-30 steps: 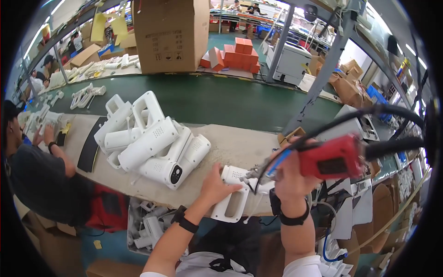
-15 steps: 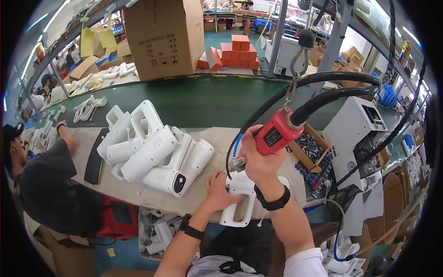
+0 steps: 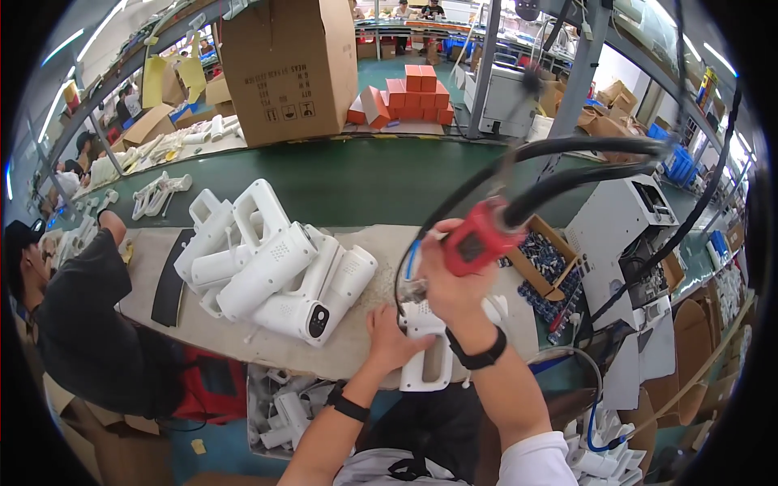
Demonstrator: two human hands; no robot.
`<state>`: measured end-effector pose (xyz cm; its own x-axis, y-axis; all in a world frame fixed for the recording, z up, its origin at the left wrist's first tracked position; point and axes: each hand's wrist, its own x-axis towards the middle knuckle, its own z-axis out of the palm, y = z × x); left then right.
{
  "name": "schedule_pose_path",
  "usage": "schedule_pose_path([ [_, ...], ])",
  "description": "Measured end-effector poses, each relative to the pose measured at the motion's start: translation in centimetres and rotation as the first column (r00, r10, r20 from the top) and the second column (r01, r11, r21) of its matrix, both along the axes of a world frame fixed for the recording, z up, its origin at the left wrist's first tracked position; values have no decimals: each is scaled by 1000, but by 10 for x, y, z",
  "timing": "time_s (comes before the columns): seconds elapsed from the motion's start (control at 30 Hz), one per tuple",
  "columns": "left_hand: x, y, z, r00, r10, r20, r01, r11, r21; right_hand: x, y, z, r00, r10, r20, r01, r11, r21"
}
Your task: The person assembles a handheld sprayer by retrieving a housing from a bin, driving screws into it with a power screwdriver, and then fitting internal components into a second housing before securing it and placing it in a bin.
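My right hand (image 3: 460, 290) is wrapped round a red electric screwdriver (image 3: 480, 241), held upright with its clear-guarded tip down over a white plastic housing (image 3: 422, 321). The housing lies on the bench at its near edge and has a looped handle and a patch of small holes. My left hand (image 3: 392, 343) grips its left side, thumb reaching to the handle loop. My right wrist and the tool hide part of the housing. To the left lies a pile of similar white handled housings (image 3: 271, 271), one with a black oval panel.
A cardboard tray (image 3: 545, 275) of small screws stands right of the tool, beside a white machine (image 3: 620, 235). Black hoses (image 3: 583, 151) arch overhead. A green conveyor (image 3: 365, 182) runs beyond the bench. A co-worker (image 3: 89, 304) sits at left, and a bin of white parts (image 3: 284, 413) stands below.
The screwdriver has tilted and shifted slightly, blurred by motion, in my right hand. The white housing has turned a little and moved slightly right, with my left hand following.
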<state>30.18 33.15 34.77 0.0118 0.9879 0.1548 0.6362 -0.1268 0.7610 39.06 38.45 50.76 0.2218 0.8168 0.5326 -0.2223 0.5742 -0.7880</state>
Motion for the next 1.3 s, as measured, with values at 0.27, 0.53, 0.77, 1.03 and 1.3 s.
schedule_pose_path([
  [0.27,-19,20,-66,979,-187,84,193,979,-68,8,-30,26,985,15,170,-38,990,133],
  [0.53,-17,19,-54,985,-135,105,141,989,-51,-6,-22,-11,976,86,202,-71,994,-82],
  [0.77,-13,25,-27,987,-112,112,114,993,-12,2,-26,2,991,40,124,-36,999,-32],
  [1.03,-12,10,-29,982,-96,165,90,995,43,21,-32,27,986,11,166,-28,995,100],
  [1.3,0,-3,4,991,-90,103,99,991,-90,19,-26,-12,958,77,275,-49,993,-107],
])
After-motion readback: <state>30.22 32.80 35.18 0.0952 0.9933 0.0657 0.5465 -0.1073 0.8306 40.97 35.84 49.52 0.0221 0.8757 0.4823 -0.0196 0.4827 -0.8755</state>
